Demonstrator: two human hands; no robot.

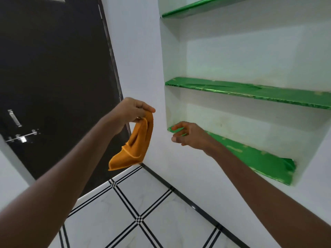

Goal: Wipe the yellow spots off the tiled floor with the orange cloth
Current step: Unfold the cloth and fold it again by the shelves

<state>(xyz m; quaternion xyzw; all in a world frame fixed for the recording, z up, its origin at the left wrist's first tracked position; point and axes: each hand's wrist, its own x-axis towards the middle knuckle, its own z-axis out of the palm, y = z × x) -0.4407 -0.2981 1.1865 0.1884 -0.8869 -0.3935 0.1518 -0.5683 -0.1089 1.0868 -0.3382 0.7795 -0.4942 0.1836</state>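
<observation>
The left hand (133, 111) pinches the orange cloth (133, 149), which hangs in the air above the tiled floor (155, 208). The right hand (189, 134), fingers loosely curled and holding nothing, is by the lowest green shelf (250, 154).

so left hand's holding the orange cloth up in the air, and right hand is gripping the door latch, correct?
Not quite. The left hand does hold the orange cloth up in the air, but the right hand is nowhere near the door latch. In the head view it reaches toward the front corner of the lowest green shelf, fingers loosely curled, holding nothing.
</observation>
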